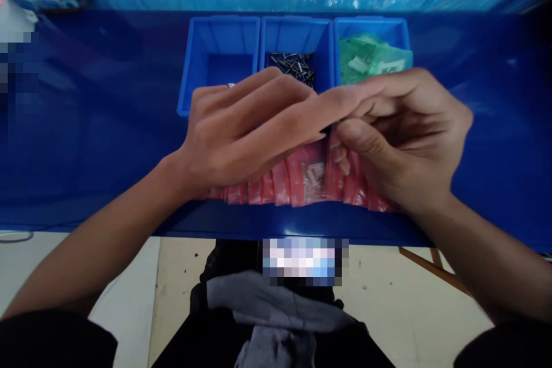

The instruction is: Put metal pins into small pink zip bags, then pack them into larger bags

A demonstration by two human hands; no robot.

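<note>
Above the row of small zip bags, my left hand (254,126) reaches in from the left, fingers bent and a ring on one of them. Its index finger meets the fingertips of my right hand (414,132), which curls in a pinch with its thumb toward me. Whatever lies between the fingertips is hidden. Right beneath the hands, several clear bags with red edges (282,181) overlap along the front of the table. One clear bag (314,181) among them shows a whitish piece inside. My hands cover part of the row.
Three blue bins stand behind my hands: a left bin (186,75), a middle bin with dark, thin-shanked fasteners (293,63), and a right bin with green bags (371,60) holding white pieces. The blue table (107,126) ends at its front edge by my lap.
</note>
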